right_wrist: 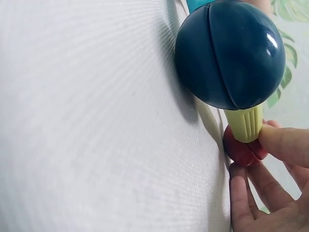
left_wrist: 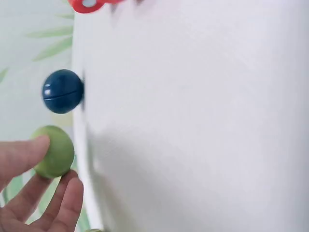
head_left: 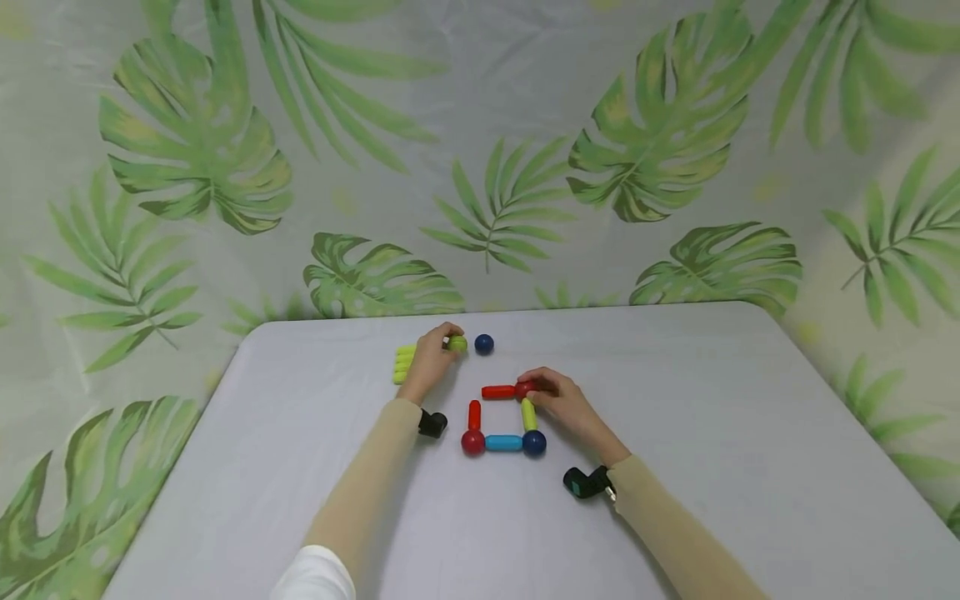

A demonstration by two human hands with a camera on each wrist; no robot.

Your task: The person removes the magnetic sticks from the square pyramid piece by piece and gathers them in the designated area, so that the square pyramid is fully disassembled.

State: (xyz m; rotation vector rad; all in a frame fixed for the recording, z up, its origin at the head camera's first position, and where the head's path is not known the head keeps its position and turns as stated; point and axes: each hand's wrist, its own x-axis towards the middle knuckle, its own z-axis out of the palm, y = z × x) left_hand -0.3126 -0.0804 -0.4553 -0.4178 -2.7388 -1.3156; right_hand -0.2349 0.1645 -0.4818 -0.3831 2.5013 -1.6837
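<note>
My left hand pinches a light green ball between thumb and fingers at the back of the table. Just right of it in the head view sits a dark blue ball. With thumb and fingers my right hand grips a red ball, which has a red rod to its left and a yellow-green rod towards a nearer blue ball. A light blue rod links that blue ball to another red ball, from which a second red rod points away from me.
Several yellow-green rods lie side by side behind the left wrist. Wrist cameras stick out inward from both arms. A leaf-patterned cloth hangs beyond the far edge of the white table.
</note>
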